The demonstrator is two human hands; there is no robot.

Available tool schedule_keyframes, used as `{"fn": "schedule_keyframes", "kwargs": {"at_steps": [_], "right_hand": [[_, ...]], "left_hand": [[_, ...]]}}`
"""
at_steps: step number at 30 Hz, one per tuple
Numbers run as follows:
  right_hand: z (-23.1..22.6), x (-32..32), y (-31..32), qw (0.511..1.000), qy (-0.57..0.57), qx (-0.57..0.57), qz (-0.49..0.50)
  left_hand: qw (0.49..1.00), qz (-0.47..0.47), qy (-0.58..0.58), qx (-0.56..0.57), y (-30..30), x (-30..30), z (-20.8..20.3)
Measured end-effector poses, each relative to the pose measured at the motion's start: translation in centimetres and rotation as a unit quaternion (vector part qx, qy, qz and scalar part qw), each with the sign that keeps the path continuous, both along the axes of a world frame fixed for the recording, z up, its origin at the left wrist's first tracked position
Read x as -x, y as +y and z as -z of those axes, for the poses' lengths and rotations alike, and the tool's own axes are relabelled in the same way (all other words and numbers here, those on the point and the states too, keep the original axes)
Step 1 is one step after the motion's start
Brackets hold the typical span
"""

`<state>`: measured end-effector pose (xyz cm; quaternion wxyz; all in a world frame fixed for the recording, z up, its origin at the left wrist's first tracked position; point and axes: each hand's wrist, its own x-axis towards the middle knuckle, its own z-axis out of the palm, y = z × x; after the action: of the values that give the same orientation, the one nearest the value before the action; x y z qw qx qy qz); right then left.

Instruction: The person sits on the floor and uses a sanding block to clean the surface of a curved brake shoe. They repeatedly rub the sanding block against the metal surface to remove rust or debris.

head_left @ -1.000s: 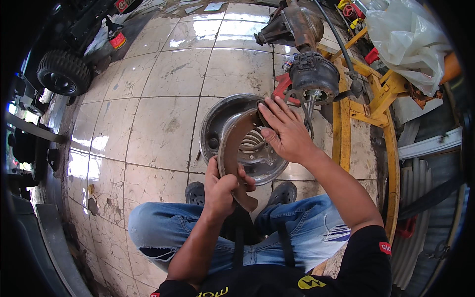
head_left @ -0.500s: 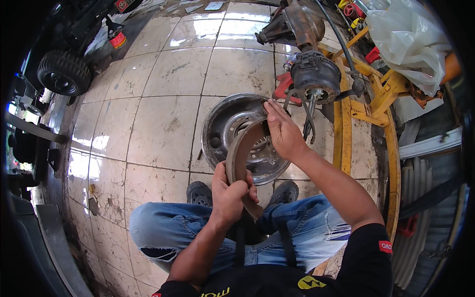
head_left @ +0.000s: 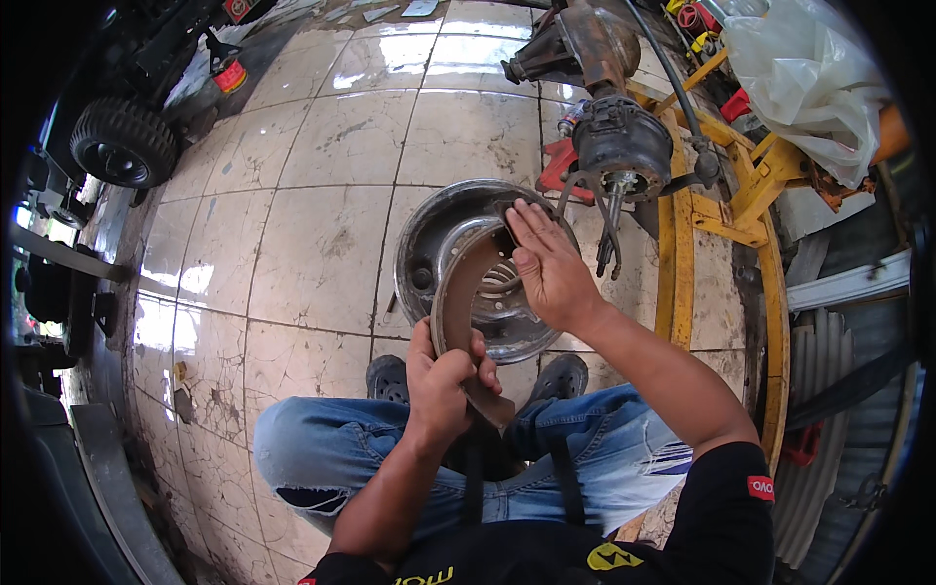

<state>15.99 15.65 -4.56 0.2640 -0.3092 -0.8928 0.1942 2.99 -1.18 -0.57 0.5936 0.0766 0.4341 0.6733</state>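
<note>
— Where do we look from?
— From our head, facing steeply down, close over our left hand [head_left: 441, 388], right hand [head_left: 548, 268] and knees; the tiled floor [head_left: 322, 224] bends toward the rim

- The brake shoe [head_left: 466, 302] is a curved, rusty brown metal arc, held upright above the floor, its lower end gripped in the left hand [head_left: 441, 380] and its upper end under the flat right hand [head_left: 546, 263].
- The brake drum [head_left: 429, 253], round and grey, lies open-side up on the tiled floor [head_left: 322, 224], just behind the shoe.
</note>
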Motion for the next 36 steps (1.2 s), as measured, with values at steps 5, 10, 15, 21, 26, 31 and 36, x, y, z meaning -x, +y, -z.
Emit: {"fn": "schedule_keyframes", "kwargs": {"at_steps": [5, 10, 15, 21, 26, 31, 36], "right_hand": [[-0.2, 0.1, 1.1, 0.998, 0.033, 0.025, 0.037], [-0.1, -0.2, 0.6, 1.0, -0.006, -0.001, 0.025], [-0.4, 0.2, -0.4, 0.998, -0.017, -0.051, 0.012], [-0.9, 0.3, 0.3, 0.999, -0.015, -0.028, 0.034], [-0.4, -0.2, 1.6, 0.996, -0.019, 0.059, 0.063], [-0.8, 0.0, 0.2, 0.999, -0.023, -0.012, 0.042], [-0.6, 0.0, 1.0, 0.997, -0.046, -0.012, 0.055]], "left_hand": [[1.0, 0.009, 0.007, -0.013, -0.1, -0.4, -0.5], [1.0, -0.002, 0.019, -0.011, 0.0, -0.2, -0.4], [1.0, -0.004, 0.017, -0.016, 0.0, -0.3, -0.5], [0.998, 0.02, 0.06, -0.021, -0.2, -0.4, -0.4], [0.995, 0.035, 0.088, -0.017, -0.1, -0.7, -0.5], [0.997, 0.023, 0.079, -0.012, 0.0, -0.9, -0.7], [0.994, 0.047, 0.096, -0.003, -0.1, -0.7, -1.0]]}}
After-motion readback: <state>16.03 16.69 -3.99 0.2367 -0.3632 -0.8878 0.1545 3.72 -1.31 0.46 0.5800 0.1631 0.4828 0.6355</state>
